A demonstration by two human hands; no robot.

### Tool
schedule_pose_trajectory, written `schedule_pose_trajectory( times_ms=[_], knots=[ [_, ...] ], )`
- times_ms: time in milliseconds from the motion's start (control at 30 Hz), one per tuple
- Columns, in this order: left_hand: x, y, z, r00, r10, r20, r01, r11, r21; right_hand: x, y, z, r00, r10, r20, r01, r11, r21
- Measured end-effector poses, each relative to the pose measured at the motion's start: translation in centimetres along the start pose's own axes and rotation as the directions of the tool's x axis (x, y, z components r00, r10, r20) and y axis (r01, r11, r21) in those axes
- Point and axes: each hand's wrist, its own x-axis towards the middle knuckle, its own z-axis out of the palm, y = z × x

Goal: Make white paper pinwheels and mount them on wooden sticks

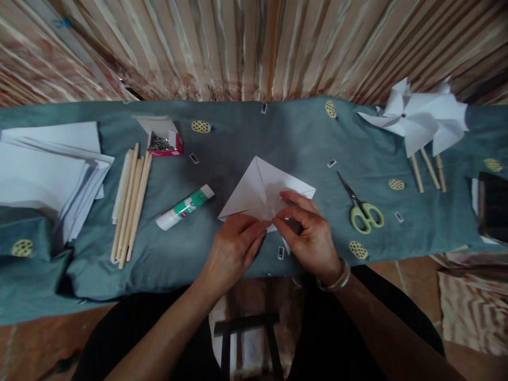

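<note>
A white paper square (264,185) with cuts running in from its corners lies turned like a diamond on the cloth in front of me. My left hand (238,241) pinches its near edge, thumb and forefinger together. My right hand (307,230) meets it there, thumb and forefinger closed on the same near part of the paper, the other fingers curled over the right side. The fingertips of both hands almost touch and partly hide the near corner. Left of the paper lies a green and white glue stick (186,207). Green-handled scissors (361,206) rest to the right.
Wooden sticks (133,206), a red box of metal pins (164,145) and a stack of white paper (47,164) are on the left. White paper pinwheels (420,116) on sticks lie at the far right, above a dark device (493,206). A curtain (254,47) hangs behind.
</note>
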Motion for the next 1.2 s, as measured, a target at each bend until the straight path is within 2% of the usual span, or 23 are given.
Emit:
schedule_pose_trajectory(
  times_ms=[233, 1000, 1200],
  knots=[
    [0.31, -0.11, 0.18, 0.999, -0.036, -0.007, 0.036, 0.998, -0.046, 0.17, -0.22, 0.14, 1.0, -0.015, -0.006, 0.014, 0.997, -0.071],
    [0.7, -0.21, 0.22, 0.993, -0.112, 0.031, 0.114, 0.991, -0.071, 0.18, -0.13, 0.06, 0.999, -0.039, -0.008, 0.038, 0.996, -0.083],
    [0.68, -0.16, 0.22, 0.994, -0.107, 0.012, 0.107, 0.992, -0.062, 0.18, -0.08, 0.03, 0.999, -0.048, -0.009, 0.047, 0.995, -0.093]
  ],
)
